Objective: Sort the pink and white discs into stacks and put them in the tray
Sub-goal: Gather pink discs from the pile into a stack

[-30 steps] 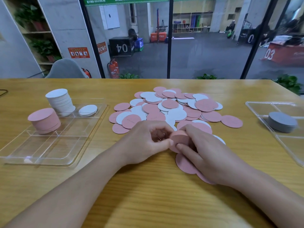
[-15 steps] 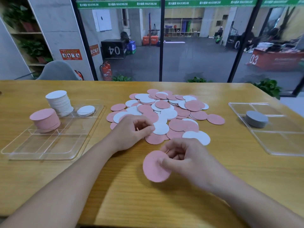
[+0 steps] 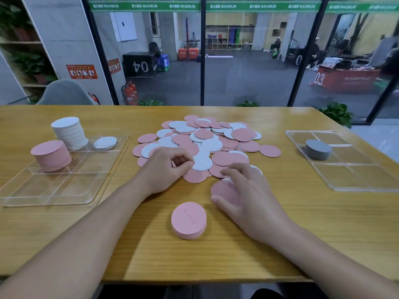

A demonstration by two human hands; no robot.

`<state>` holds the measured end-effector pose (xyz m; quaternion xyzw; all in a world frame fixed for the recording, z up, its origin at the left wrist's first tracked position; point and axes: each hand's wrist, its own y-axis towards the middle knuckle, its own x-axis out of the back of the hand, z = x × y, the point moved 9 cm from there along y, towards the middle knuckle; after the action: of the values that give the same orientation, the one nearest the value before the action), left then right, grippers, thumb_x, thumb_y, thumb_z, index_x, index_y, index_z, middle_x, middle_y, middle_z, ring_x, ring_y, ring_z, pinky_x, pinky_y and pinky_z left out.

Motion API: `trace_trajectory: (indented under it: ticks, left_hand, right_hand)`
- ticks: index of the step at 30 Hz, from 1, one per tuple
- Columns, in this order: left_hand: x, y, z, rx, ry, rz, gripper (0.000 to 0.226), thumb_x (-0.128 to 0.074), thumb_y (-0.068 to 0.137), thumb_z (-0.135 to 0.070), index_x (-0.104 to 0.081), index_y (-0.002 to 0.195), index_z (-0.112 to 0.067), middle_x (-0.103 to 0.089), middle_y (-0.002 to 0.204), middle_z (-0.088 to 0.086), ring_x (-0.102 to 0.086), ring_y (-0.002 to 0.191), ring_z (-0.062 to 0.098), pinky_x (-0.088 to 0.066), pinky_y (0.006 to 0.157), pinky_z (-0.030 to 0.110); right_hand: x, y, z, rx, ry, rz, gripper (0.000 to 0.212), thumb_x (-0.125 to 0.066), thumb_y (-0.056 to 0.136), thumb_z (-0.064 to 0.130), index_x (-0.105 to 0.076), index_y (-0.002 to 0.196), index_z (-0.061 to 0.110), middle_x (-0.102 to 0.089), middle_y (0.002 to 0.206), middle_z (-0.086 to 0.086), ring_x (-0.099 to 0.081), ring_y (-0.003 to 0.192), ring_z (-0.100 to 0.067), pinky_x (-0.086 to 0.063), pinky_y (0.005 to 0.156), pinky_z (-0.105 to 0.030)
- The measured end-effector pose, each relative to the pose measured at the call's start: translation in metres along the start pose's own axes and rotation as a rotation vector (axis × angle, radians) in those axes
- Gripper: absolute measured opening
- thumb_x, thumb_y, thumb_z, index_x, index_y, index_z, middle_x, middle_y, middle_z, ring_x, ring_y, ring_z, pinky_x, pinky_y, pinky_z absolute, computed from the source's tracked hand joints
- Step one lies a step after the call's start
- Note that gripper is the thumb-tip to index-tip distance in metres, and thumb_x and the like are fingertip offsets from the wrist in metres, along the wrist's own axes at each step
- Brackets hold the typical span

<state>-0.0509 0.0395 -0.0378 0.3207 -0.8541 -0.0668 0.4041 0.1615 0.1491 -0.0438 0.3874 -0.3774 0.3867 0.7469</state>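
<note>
A loose pile of pink and white discs (image 3: pixel 207 141) lies in the middle of the table. A short pink stack (image 3: pixel 189 220) stands alone near the front edge, touched by neither hand. My left hand (image 3: pixel 167 168) rests on the pile's near-left edge, fingers curled in, with nothing visible in them. My right hand (image 3: pixel 248 197) lies with spread fingers over a pink disc (image 3: pixel 222 189) at the pile's near edge. The clear left tray (image 3: pixel 64 188) holds a pink stack (image 3: pixel 51 155), a taller white stack (image 3: pixel 69 132) and a thin white stack (image 3: pixel 105 143).
A second clear tray (image 3: pixel 356 175) at the right holds a grey disc stack (image 3: pixel 318 148). The wooden table (image 3: pixel 323 234) ends close to my body. A glass wall runs behind the table's far edge, and a grey chair (image 3: pixel 64 93) stands at the back left.
The small pink stack held in my right hand now stands on the table. My right hand has moved forward onto a pink disc. My left hand has stayed on the pile.
</note>
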Motion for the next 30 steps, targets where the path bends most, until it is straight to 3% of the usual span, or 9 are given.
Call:
trace_trajectory:
  ticks: [3, 7, 13, 18, 22, 24, 26, 28, 30]
  left_hand:
    - [-0.001, 0.0, 0.001, 0.012, -0.007, -0.012, 0.014, -0.08, 0.1, -0.017, -0.082, 0.096, -0.03, -0.076, 0.09, -0.017, -0.068, 0.082, 0.008, -0.049, 0.071, 0.016]
    - [-0.004, -0.001, 0.004, 0.037, 0.003, 0.003, 0.013, -0.081, 0.099, -0.02, -0.08, 0.098, -0.034, -0.07, 0.09, -0.023, -0.059, 0.076, 0.005, -0.047, 0.073, 0.015]
    - [-0.001, 0.001, 0.007, 0.067, -0.004, -0.016, 0.013, -0.08, 0.099, -0.02, -0.08, 0.099, -0.033, -0.071, 0.092, -0.024, -0.061, 0.081, 0.003, -0.046, 0.076, 0.014]
    - [0.006, 0.003, 0.005, 0.073, -0.025, -0.064, 0.011, -0.08, 0.099, -0.014, -0.081, 0.101, -0.025, -0.072, 0.091, -0.025, -0.064, 0.082, 0.002, -0.047, 0.076, 0.011]
    - [0.019, 0.016, 0.015, 0.161, 0.076, -0.11, 0.011, -0.078, 0.101, -0.031, -0.079, 0.11, -0.036, -0.072, 0.108, -0.015, -0.065, 0.1, 0.005, -0.045, 0.078, 0.012]
    - [0.023, 0.03, 0.023, 0.225, 0.214, -0.048, 0.025, -0.075, 0.1, -0.038, -0.074, 0.125, -0.038, -0.066, 0.123, -0.017, -0.06, 0.113, 0.004, -0.045, 0.087, 0.021]
    - [0.026, 0.041, 0.029, 0.301, 0.337, 0.008, 0.042, -0.071, 0.101, -0.046, -0.067, 0.142, -0.037, -0.059, 0.137, -0.014, -0.051, 0.13, 0.012, -0.044, 0.1, 0.032]
    - [0.023, 0.046, 0.03, 0.325, 0.364, 0.013, 0.048, -0.068, 0.102, -0.05, -0.064, 0.147, -0.035, -0.056, 0.141, -0.01, -0.045, 0.138, 0.017, -0.044, 0.107, 0.039]
    - [0.01, 0.045, 0.025, 0.293, 0.309, 0.0, 0.045, -0.066, 0.103, -0.051, -0.066, 0.146, -0.035, -0.055, 0.137, -0.01, -0.045, 0.137, 0.018, -0.044, 0.11, 0.039]
  right_hand:
    - [-0.009, 0.008, -0.02, -0.066, -0.155, 0.113, 0.098, -0.036, 0.08, 0.095, -0.028, 0.159, 0.037, -0.02, 0.168, 0.011, -0.021, 0.156, -0.017, -0.023, 0.126, -0.04]
    - [-0.016, 0.032, -0.024, -0.045, -0.22, 0.154, 0.096, -0.025, 0.084, 0.098, -0.029, 0.156, 0.035, -0.023, 0.164, 0.011, -0.017, 0.158, -0.017, -0.018, 0.129, -0.045]
    - [-0.034, 0.071, -0.02, 0.059, -0.199, 0.262, 0.091, -0.034, 0.091, 0.092, -0.023, 0.164, 0.038, -0.018, 0.171, 0.009, -0.007, 0.161, -0.016, -0.012, 0.131, -0.046]
    - [-0.039, 0.09, -0.015, 0.17, -0.158, 0.284, 0.089, -0.037, 0.092, 0.091, -0.025, 0.165, 0.041, -0.021, 0.169, 0.014, -0.011, 0.16, -0.011, -0.017, 0.131, -0.045]
    - [-0.023, 0.087, -0.017, 0.189, -0.061, 0.277, 0.089, -0.05, 0.091, 0.087, -0.023, 0.165, 0.045, -0.013, 0.174, 0.016, -0.006, 0.155, -0.001, -0.009, 0.131, -0.036]
    - [-0.011, 0.084, -0.026, 0.147, -0.038, 0.227, 0.089, -0.059, 0.084, 0.09, -0.035, 0.157, 0.044, -0.025, 0.162, 0.019, -0.022, 0.147, -0.01, -0.024, 0.125, -0.035]
    - [-0.001, 0.081, -0.037, 0.1, -0.061, 0.186, 0.085, -0.061, 0.074, 0.096, -0.047, 0.139, 0.043, -0.038, 0.136, 0.021, -0.04, 0.126, -0.013, -0.04, 0.11, -0.035]
    - [0.006, 0.077, -0.048, 0.059, -0.129, 0.185, 0.077, -0.059, 0.066, 0.102, -0.048, 0.116, 0.044, -0.042, 0.116, 0.022, -0.044, 0.11, -0.011, -0.042, 0.095, -0.034]
    - [0.009, 0.076, -0.058, 0.01, -0.155, 0.216, 0.073, -0.059, 0.062, 0.104, -0.047, 0.101, 0.044, -0.047, 0.107, 0.025, -0.047, 0.102, -0.008, -0.045, 0.09, -0.033]
